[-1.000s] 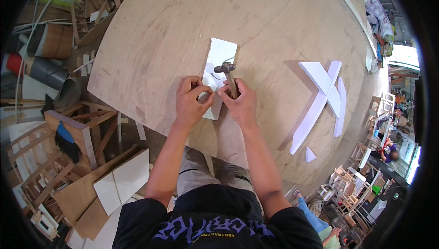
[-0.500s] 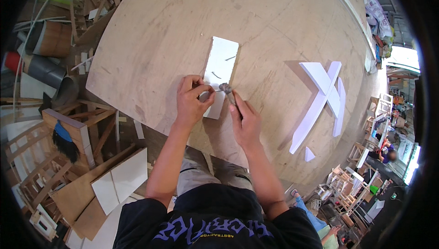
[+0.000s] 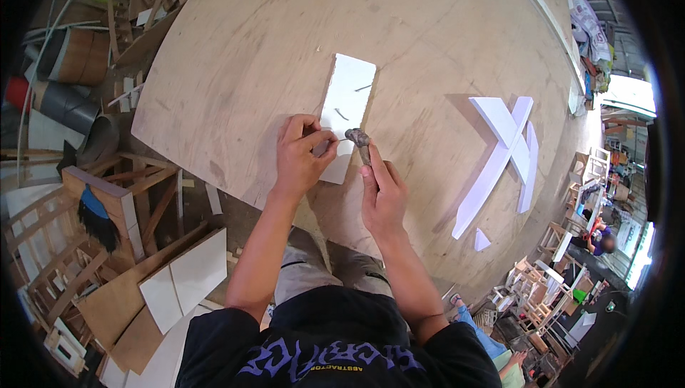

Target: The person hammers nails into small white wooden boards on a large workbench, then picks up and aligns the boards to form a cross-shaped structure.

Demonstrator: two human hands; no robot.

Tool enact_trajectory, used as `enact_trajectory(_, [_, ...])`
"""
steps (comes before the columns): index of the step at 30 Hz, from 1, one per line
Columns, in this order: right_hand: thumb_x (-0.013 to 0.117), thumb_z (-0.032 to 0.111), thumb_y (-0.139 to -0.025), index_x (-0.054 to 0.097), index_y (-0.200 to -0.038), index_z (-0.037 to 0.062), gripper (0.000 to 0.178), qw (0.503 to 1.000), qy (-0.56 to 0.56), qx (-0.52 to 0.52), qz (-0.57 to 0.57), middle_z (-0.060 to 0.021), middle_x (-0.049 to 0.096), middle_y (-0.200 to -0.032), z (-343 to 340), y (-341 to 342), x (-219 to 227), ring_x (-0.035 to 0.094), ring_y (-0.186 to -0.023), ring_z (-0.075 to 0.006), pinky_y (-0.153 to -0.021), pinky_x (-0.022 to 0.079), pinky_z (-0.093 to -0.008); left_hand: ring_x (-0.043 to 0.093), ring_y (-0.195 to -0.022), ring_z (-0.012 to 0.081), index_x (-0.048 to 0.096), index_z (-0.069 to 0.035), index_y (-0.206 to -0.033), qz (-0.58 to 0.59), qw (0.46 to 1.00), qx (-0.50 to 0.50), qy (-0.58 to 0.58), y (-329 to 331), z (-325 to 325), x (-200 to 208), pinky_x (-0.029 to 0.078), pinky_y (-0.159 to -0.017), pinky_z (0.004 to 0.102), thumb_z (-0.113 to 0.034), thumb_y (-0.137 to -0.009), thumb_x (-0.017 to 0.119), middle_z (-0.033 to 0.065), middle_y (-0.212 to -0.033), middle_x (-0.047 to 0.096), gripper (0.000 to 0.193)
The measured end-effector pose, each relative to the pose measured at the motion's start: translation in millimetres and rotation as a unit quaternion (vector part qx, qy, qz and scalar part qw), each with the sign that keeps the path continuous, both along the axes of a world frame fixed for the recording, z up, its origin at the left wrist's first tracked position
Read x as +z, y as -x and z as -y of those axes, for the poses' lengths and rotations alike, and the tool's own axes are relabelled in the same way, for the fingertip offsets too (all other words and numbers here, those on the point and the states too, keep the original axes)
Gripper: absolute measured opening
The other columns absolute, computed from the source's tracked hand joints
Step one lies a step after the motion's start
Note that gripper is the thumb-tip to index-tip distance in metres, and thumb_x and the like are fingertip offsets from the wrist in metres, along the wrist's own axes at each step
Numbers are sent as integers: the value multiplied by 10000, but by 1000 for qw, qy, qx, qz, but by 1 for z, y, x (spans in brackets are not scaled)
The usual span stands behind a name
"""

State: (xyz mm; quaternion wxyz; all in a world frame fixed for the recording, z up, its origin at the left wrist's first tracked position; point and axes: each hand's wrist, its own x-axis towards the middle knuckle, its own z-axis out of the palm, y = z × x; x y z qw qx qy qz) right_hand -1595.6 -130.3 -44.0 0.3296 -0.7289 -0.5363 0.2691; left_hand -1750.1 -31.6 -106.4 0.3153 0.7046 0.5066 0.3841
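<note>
1. Workshop floor, left: timber scraps and one brush [image 3: 98,218] with black bristles. Right: two other people, one far [image 3: 603,242], one near [image 3: 494,345], among wooden frames.
2. Broad plywood table [image 3: 235,53] fills the middle.
3. White board [image 3: 349,103], one, lies flat near the table's near edge, long side running near to far, between and beyond the worker's hands.
4. Left hand [image 3: 302,156]: thumb and forefinger tips pressed together, apparently pinching one thin nail [image 3: 342,139] over the board; other fingers curled.
5. Right hand [image 3: 385,199]: fingers wrapped round the handle of one hammer [image 3: 359,140], its head just right of the left fingertips. Contact with the nail: cannot tell.
6. Change: a second ago the right fingertips met the left ones; now they grip the handle, hammer head lowered. Judged meaning: the left hand alone steadies the nail, the right being given over to the hammer.
7. Count: two loose dark nails on the board, one far [image 3: 364,88], one nearer and bent [image 3: 342,115]. Right on the table: three long white strips, two crossed [image 3: 511,138], one beside them [image 3: 529,177]; one small triangle [image 3: 482,240], nearer.
</note>
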Motion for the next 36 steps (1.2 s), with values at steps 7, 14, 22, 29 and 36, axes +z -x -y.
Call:
enact_trajectory(7, [672,73,-1049,640,-1495,66,448,1000,-23,-7,-2,-155,655,-903,1,2,-6,625,-754,-304,-714,530,-388,620,-977,263,813,-92,-860,-5,1000,-3,4,1,1,0,489,-879,429,-59,-679,901,40,-988,612,204])
enact_trajectory(14, [666,73,-1053,634,-1502,64,450,999,-49,-18,4,-159,664,-906,0,1,-4,635,-747,-293,-707,533,-388,616,-984,258,818,-100,-862,-5,1000,2,1,1,1,-1,480,-885,423,-59,-685,901,41,-998,611,200])
enact_trajectory(22, [672,68,-1038,661,-1476,99,439,1000,5,-5,24,-171,668,-914,-1,2,1,646,-741,-327,-697,530,-410,618,-917,242,827,-100,-862,-9,1000,1,-2,2,2,0,480,-853,414,-58,-693,904,26,-979,619,191])
enact_trajectory(29, [676,68,-1030,658,-1473,87,445,1000,19,10,22,-182,666,-905,-3,4,5,649,-742,-343,-693,531,-417,613,-896,240,830,-101,-861,-12,1000,1,4,2,3,1,485,-840,411,-60,-679,909,30,-973,614,202])
enact_trajectory(36, [673,86,-1046,668,-1446,47,402,999,-22,-44,-22,-185,718,-983,-11,-2,6,697,-786,-293,-726,551,-379,624,-942,252,827,-115,-858,-17,1000,-6,-21,3,0,-1,495,-857,418,-68,-686,907,36,-983,616,196])
